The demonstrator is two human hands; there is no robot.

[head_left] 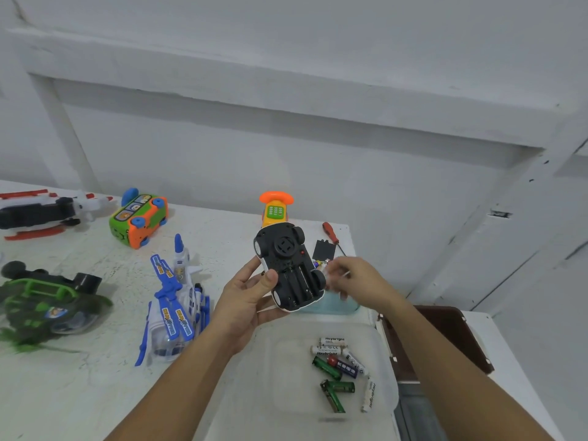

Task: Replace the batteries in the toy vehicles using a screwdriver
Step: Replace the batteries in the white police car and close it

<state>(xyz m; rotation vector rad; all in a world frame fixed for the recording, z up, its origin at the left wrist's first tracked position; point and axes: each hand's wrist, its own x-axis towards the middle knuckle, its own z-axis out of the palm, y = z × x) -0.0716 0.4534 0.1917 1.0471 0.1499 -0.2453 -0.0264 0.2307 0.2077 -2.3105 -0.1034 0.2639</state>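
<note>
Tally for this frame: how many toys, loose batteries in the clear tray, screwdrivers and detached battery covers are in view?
Toys: 6, counting the car in the left hand
Batteries in the clear tray: 8
Screwdriver: 1
Battery cover: 1
Total: 16
Anything in the right hand is too blurred to count.

White scuffed table (95,393) stood against a white panelled wall (318,58). Brown case (451,332) at table's right edge (contents not visible), teal tub (343,308) mid-table.
</note>
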